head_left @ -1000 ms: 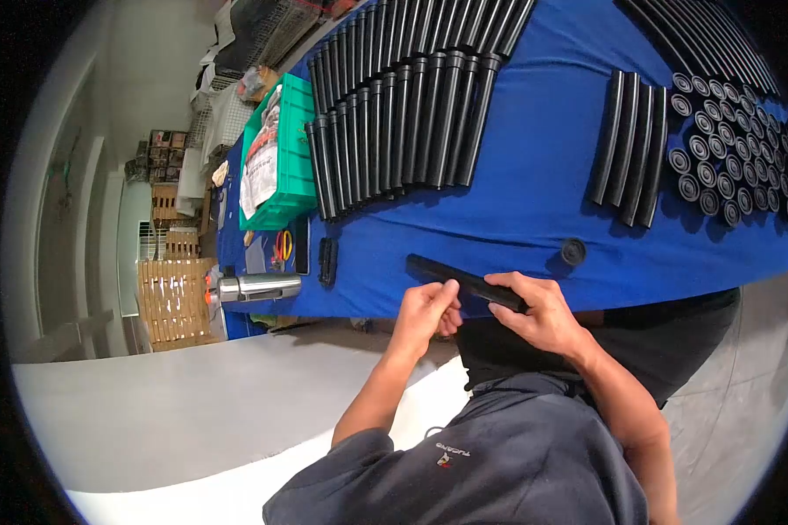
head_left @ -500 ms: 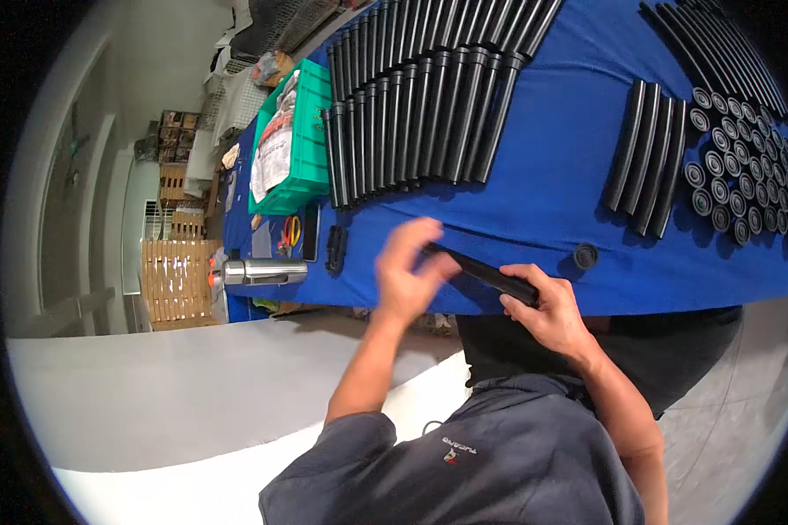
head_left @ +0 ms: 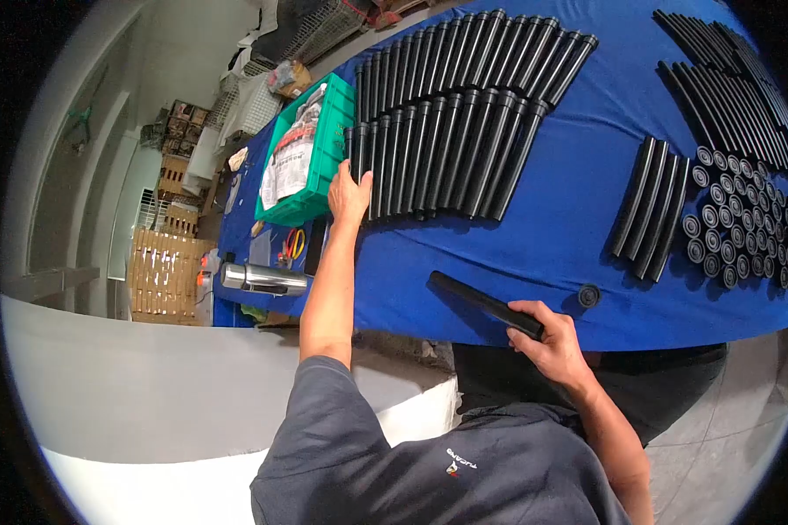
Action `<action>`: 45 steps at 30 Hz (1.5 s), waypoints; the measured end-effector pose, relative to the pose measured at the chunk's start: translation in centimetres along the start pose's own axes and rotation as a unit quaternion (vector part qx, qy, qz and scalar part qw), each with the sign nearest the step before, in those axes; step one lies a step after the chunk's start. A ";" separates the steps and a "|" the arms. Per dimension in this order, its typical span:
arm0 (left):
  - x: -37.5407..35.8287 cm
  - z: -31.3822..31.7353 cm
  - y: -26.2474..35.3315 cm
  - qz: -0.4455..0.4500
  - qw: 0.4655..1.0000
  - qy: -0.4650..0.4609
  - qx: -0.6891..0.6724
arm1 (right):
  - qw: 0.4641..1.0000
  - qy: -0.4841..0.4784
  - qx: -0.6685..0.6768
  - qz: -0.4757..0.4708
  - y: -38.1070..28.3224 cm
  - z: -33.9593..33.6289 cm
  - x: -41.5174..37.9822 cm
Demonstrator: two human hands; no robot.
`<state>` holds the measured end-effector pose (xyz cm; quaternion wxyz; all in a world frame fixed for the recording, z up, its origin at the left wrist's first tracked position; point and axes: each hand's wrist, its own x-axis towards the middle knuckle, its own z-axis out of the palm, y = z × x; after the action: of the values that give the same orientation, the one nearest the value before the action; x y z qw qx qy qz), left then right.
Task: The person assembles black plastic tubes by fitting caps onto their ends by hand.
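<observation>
My right hand [head_left: 547, 343] is wrapped round the near end of a black tube [head_left: 477, 300], which slants up and left over the blue cloth. My left arm is stretched forward, and my left hand [head_left: 350, 197] is at the leftmost end of the front row of black tubes [head_left: 438, 157], beside the green crate. Its thumb and fingers lie on either side of the end tube [head_left: 351, 144], whose lower part the hand hides. To the right of the held tube, a round black cap [head_left: 589, 296] rests on the cloth.
Newspaper lies in the green crate [head_left: 331, 140]. Nearer stand a steel flask [head_left: 263, 279] and yellow-handled scissors [head_left: 297, 245]. Several curved black tubes [head_left: 650, 210] lie at right, by many round caps [head_left: 728, 219] and thinner black tubes [head_left: 718, 105]. The cloth's [head_left: 534, 254] front edge runs before me.
My left hand has left the far end of the held tube and reached forward and left to the tube row. My right hand keeps its tube. The view has shifted slightly.
</observation>
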<state>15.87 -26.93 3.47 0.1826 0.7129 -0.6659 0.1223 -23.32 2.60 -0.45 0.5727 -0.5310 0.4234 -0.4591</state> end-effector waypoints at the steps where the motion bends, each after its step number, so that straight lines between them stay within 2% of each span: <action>1: 0.2 0.5 -0.3 0.000 1.000 0.013 -0.006 | 1.000 -0.002 0.005 0.007 -0.1 0.0 0.0; 6: 0.6 1.3 -0.9 -0.003 0.999 0.036 -0.027 | 1.000 -0.005 -0.021 -0.017 0.0 0.0 0.1; 14: 0.7 1.6 -0.9 0.008 0.998 0.059 -0.016 | 1.000 0.006 0.000 0.000 0.0 0.2 0.0; 29: 1.2 2.0 -1.5 -0.042 0.997 0.053 -0.038 | 1.000 0.002 -0.012 -0.004 0.2 0.1 0.0; 45: 2.3 2.0 -0.9 -0.031 0.998 0.041 -0.030 | 1.000 0.001 -0.017 -0.010 0.0 0.1 -0.1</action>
<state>16.83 -29.78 2.55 0.2342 0.7218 -0.6390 0.1256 -23.23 2.68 -0.48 0.5586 -0.5446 0.4260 -0.4582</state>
